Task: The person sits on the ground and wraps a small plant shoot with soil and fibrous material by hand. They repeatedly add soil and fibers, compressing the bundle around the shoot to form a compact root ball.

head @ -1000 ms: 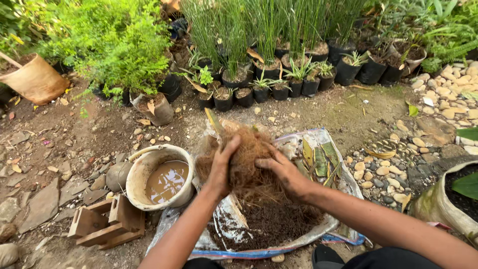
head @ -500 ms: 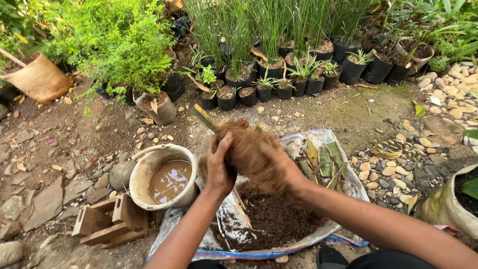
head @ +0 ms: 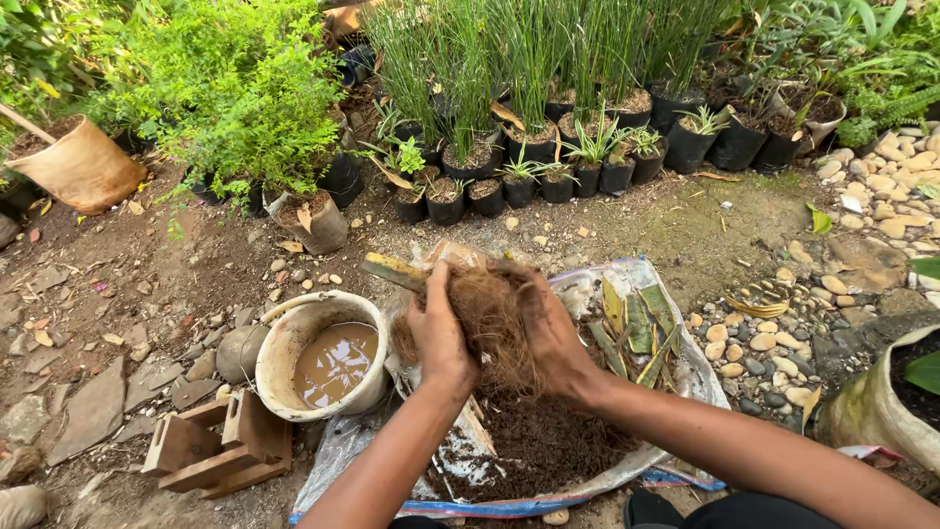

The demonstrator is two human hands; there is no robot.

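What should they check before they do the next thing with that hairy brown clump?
1. Both hands on the fibre clump: ok. The left hand and right hand press it from either side.
2. Clump over the plastic sheet, so crumbs land on it: ok.
3. Soil pile below the hands: ok, it lies on the sheet.
4. Bucket upright beside the left hand: ok, it holds muddy water.
5. Cut leaves out of the way: ok, they lie beside the right hand.
6. Clump fully loosened inside: cannot tell, the hands cover it.
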